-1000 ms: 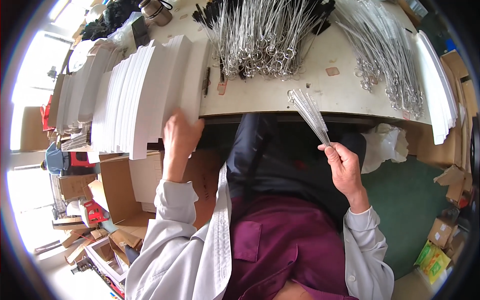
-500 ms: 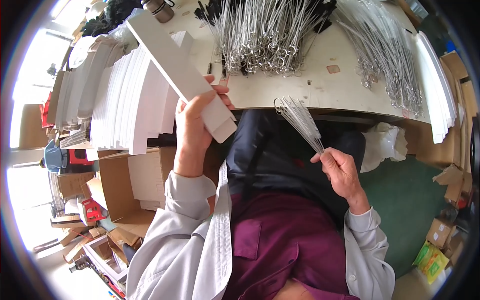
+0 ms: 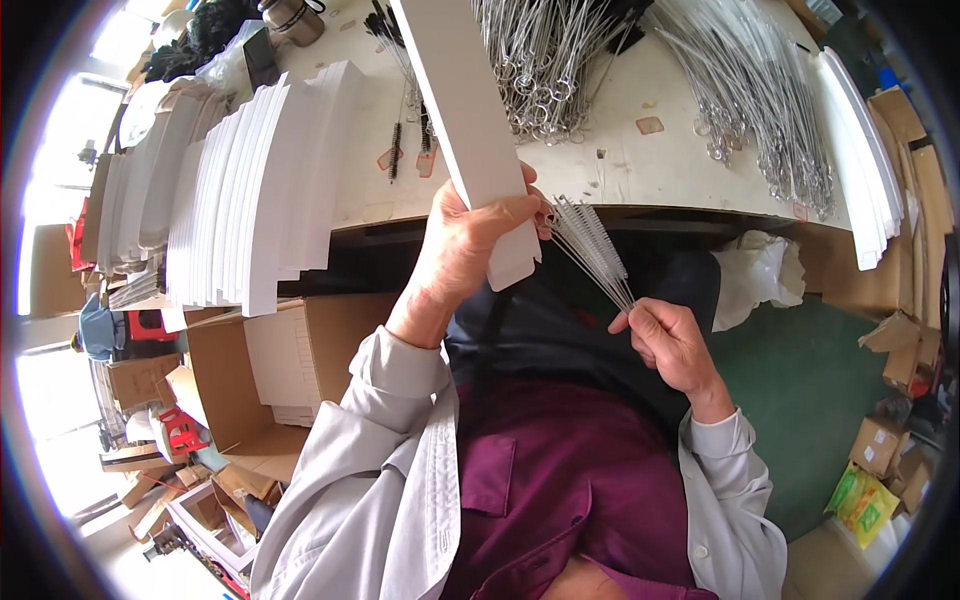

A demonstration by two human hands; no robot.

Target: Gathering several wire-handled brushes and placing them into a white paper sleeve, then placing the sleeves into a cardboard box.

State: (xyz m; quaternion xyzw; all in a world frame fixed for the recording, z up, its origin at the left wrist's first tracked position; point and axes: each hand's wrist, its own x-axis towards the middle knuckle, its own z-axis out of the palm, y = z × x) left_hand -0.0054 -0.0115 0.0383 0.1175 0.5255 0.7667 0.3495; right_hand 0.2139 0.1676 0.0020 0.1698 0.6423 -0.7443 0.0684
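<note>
My left hand [image 3: 455, 245] is wrapped around a long, narrow white box [image 3: 460, 110], gripping it close to its lower end. That end points toward me, and its flaps look loose. Pinched in my right hand [image 3: 675, 345] is a small bundle of thin wire cleaning brushes [image 3: 595, 245] with pale bristles. Their looped ends point up and left, right beside the fingertips of my left hand; whether they touch is hard to tell. Both hands are in front of the table's near edge, above my lap.
On the table [image 3: 640, 180] lie a big heap of looped wire brushes [image 3: 540, 80], another brush pile [image 3: 770, 120] at right, and a few black-bristled brushes [image 3: 396, 150]. White boxes [image 3: 250, 190] stand in rows at left, more white boxes [image 3: 865, 160] at right. An open carton [image 3: 225, 380] sits lower left.
My left hand has moved right with the white box, which now stands more upright, its lower end near the brushes. The right hand has barely moved, still holding the bundle.
</note>
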